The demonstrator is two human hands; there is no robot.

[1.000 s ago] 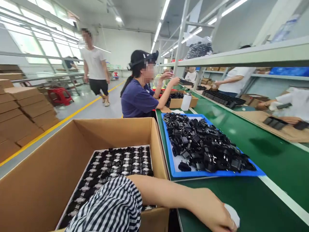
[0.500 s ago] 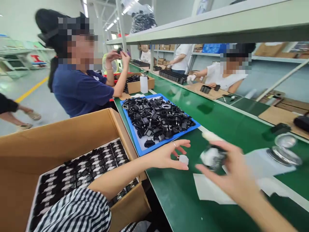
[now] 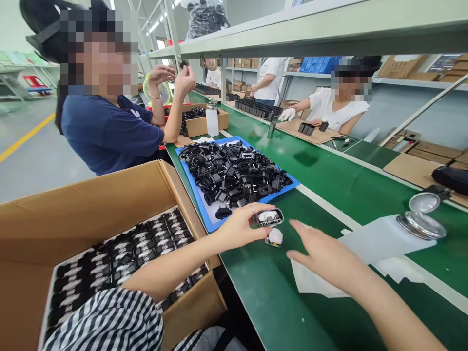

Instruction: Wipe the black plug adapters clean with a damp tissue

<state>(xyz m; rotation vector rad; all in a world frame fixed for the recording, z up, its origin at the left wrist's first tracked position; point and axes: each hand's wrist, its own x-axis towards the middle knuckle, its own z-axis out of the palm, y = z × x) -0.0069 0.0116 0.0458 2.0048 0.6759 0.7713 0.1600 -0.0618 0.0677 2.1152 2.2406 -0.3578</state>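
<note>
Left hand [image 3: 239,228] pinches a black housing [image 3: 269,217] between thumb and fingers, its oval mouth facing the wearer, white matter and a row of pins visible inside. Just under it, by the thumb, a small white-topped piece [image 3: 275,237] (cannot tell whether it touches the thumb or lies on the table). Right hand [image 3: 325,251] is slack, thumb and fingers spread, near the housing but apart from it.

Beneath both, a green table [image 3: 270,297]. White paper [image 3: 318,282] lies partly under the right forearm; farther right, a translucent bottle [image 3: 376,236] with a metal cap, lid raised.

Beyond the left hand, a blue-rimmed tray [image 3: 216,225] heaped with loose black parts [image 3: 237,170]. Near left, a large carton [image 3: 84,212] holding rows of black-and-white units [image 3: 124,258].

Far left, a co-worker in dark blue [image 3: 113,129] raises both hands, a small dark item in the fingers. Across the table, far right, a person in white [image 3: 323,105] works beside upright black boxes [image 3: 306,128].
</note>
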